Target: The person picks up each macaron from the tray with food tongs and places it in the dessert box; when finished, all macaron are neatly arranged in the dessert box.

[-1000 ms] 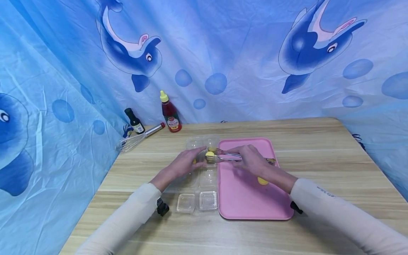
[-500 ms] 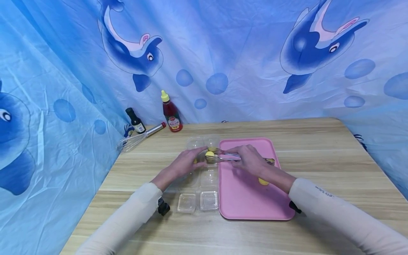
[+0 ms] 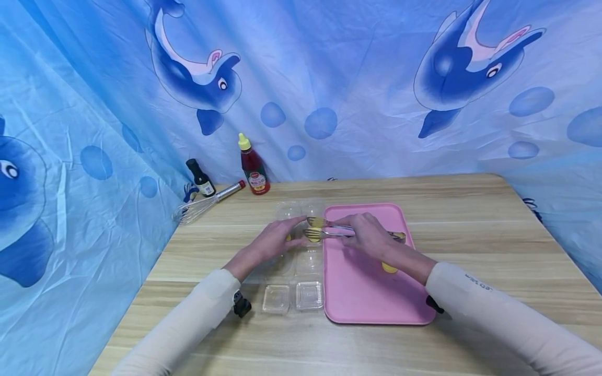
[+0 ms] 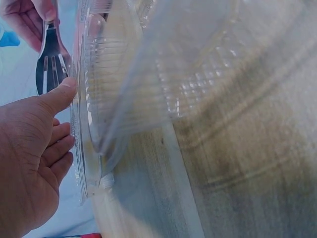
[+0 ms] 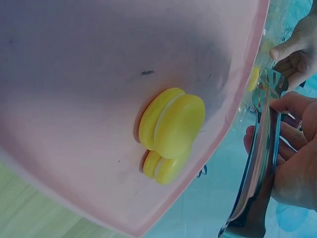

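Note:
My right hand (image 3: 369,235) grips metal serving tongs (image 3: 340,231) with slotted heads. The heads are over a clear plastic compartment container (image 3: 308,261), and a yellow macaron (image 3: 314,238) shows partly behind them. My left hand (image 3: 277,237) touches the container's side, its thumb and forefinger spread around that compartment; in the left wrist view the thumb lies at the clear rim. Another bit of yellow (image 3: 288,238) shows beside the left fingers, mostly hidden. On the pink tray (image 3: 367,297), two yellow macarons (image 5: 179,124) lie close together in the right wrist view.
Clear lids (image 3: 276,298) lie toward the front, left of the tray. A whisk (image 3: 207,203), a small dark bottle (image 3: 200,179) and a red sauce bottle (image 3: 254,169) stand or lie at the back left, near the blue curtain (image 3: 367,78).
The macaron at the tong heads, earlier rounded and visible above the lower head, now shows lower and mostly behind the slots. Both hands keep nearly the same place.

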Tool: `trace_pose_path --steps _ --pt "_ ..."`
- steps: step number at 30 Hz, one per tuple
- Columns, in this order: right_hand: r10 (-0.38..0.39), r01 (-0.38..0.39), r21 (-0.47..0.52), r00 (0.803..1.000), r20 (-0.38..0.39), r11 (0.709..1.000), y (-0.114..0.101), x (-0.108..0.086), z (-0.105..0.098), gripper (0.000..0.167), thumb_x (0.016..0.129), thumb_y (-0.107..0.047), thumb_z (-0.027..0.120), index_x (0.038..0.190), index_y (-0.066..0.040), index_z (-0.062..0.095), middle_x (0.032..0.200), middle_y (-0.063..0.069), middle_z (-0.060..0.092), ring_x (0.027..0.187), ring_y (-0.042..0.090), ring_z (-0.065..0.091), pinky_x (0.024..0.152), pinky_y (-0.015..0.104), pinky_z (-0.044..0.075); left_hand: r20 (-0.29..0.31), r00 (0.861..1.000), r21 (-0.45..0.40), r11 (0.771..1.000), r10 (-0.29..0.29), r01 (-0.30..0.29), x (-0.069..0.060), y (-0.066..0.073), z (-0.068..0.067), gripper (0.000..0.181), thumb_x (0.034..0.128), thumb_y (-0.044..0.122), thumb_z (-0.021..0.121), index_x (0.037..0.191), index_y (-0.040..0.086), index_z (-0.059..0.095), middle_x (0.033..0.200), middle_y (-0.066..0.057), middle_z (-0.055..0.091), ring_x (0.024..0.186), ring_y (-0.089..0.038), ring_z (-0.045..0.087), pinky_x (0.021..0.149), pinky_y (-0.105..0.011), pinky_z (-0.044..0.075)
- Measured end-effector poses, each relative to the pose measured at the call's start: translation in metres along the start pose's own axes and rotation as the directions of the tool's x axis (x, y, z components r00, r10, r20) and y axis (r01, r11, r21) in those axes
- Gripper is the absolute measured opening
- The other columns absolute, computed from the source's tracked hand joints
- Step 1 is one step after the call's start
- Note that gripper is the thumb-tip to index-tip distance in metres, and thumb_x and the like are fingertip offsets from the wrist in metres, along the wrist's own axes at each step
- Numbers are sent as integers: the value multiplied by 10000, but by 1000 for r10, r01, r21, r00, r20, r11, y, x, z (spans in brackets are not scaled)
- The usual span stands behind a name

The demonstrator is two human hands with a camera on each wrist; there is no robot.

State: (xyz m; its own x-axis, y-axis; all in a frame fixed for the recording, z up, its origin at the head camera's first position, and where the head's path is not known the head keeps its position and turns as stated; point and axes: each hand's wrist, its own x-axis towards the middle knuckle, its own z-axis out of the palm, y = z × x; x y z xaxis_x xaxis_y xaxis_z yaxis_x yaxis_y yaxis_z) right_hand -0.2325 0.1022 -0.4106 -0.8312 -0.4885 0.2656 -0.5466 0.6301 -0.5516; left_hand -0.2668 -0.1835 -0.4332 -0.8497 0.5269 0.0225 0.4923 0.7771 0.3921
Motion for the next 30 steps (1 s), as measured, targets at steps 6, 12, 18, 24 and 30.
trace_pose_path --steps 6,12,18,24,30 --pt "-18 19 -30 1000 8 999 -2 2 -1 442 838 32 821 1271 -47 775 1131 159 791 563 56 466 514 243 429 0 1000 8 1000 6 -6 0 0 0 761 957 378 801 1601 135 477 1583 -97 537 1442 -302 524 1207 -478 422" --pt "-19 22 -74 999 49 997 -12 9 -6 380 843 2 851 1217 -36 797 1141 137 791 556 60 398 539 238 382 -3 1000 20 1000 22 -22 1 0 0 758 958 371 802 1597 120 480 1562 -104 560 1419 -307 548 1195 -478 440" --pt "19 -9 -104 995 93 995 -23 14 -10 305 880 -42 856 1182 -60 818 1134 109 796 592 80 437 556 241 379 -3 999 27 999 43 -43 1 -2 0 751 966 378 795 1596 116 483 1549 -110 573 1397 -312 567 1182 -474 455" --pt "13 -4 -104 996 84 995 -26 15 -10 293 875 -28 857 1165 -39 817 1095 128 801 648 94 567 588 248 474 -2 999 28 999 46 -46 1 -3 -1 760 965 389 793 1598 108 479 1550 -115 570 1398 -316 566 1187 -475 449" --pt "5 0 -95 998 56 996 -23 15 -7 317 860 7 847 1174 -3 801 1034 151 802 598 99 526 533 232 441 -8 999 43 998 51 -50 2 -3 -1 787 954 416 795 1596 90 476 1533 -129 583 1375 -319 587 1178 -464 460"
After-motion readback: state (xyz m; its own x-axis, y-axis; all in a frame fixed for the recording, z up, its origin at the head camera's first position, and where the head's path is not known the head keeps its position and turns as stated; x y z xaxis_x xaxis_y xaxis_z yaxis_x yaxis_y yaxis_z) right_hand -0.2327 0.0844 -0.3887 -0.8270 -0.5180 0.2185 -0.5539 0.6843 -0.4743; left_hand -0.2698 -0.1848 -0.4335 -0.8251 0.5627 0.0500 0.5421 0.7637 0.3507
